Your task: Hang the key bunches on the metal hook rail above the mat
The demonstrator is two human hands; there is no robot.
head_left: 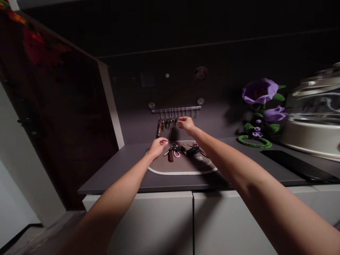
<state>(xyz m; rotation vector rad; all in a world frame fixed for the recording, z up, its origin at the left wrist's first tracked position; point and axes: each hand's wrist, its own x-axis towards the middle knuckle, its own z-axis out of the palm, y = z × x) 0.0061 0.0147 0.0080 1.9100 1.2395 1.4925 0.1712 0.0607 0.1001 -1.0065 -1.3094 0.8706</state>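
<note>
From where I'm standing, the step in hand looks like handling keys at the hook rail [176, 109]: R hand [186, 124] is up, arm stretched fwd, fingers curled in narrow right by the hanging keys [167, 123], though can't tell if it's got one. L hand [158, 145] sits lower, over the mat [183, 169] on the desk [114, 166] near the loose keys [172, 150], fingertips close tog., contents unclear. Next move prob. calls for a fine pinch & steady wrist, w/ no snagging.
</note>
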